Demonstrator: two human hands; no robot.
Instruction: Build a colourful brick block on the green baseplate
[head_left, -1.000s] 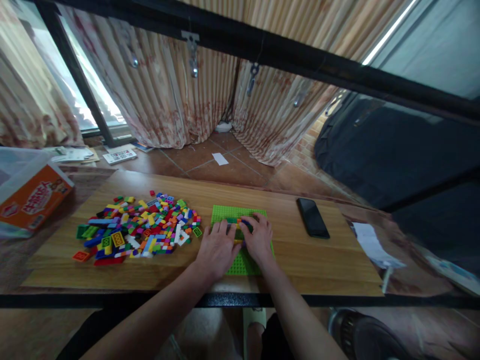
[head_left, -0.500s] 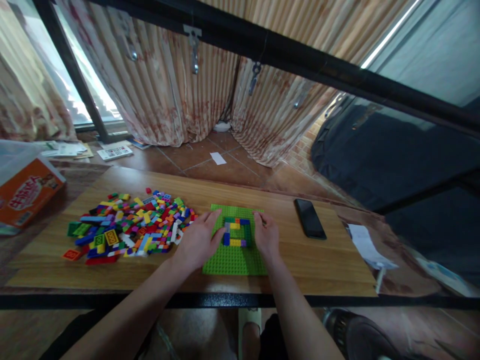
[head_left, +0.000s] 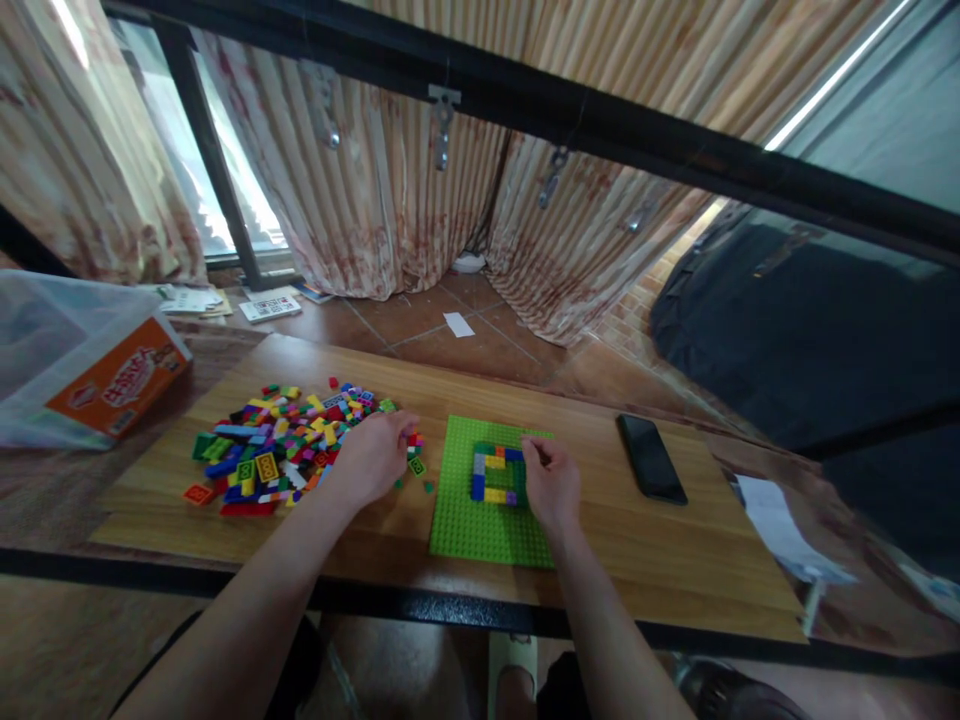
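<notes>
Pleated curtains are hung across the background, behind a tiled floor. Before them is set a long wooden table, its long axis running from left to right. Off its left end, an orange-labelled plastic box is seen. On the left half, a pile of toy bricks is spread, its longer axis also running left to right, toward a green studded board laid near the middle. The pile lies to the left of the board, with a narrow strip of table between; nearer to the pile is the left hand, nearer to the board the right hand. The left hand is placed at the pile's right end, fingers bent and bunched; whether a brick is gripped cannot be told. The right hand is held over the board's right edge, fingers curled, thumb and forefinger brought close together; whether anything is pinched cannot be made out. Well to its right, a black phone is laid flat. On the board, a hollow frame of bricks is shown, its right side partly hidden by the right hand. Small green pieces are scattered between pile and board.
</notes>
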